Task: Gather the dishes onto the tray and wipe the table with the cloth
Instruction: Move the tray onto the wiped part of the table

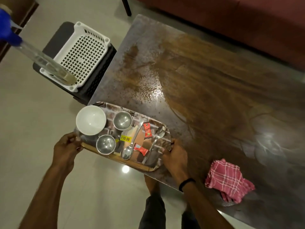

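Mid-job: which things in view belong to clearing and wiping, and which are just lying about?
Job: wooden-rimmed patterned tray, round white bowl, two steel cups, two steel spoons, red checked cloth, wet brown tabletop.
Lying about: white plastic lattice basket, black crate beneath it.

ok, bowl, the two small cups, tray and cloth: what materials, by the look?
Bowl: white, glossy, likely ceramic or melamine; smooth sheen. Far cup and near cup: steel, mirror-bright reflections. Tray: wood-coloured rim, glossy printed surface, perhaps laminate or melamine. Cloth: woven cotton-like fabric, red-and-white check, crumpled folds.
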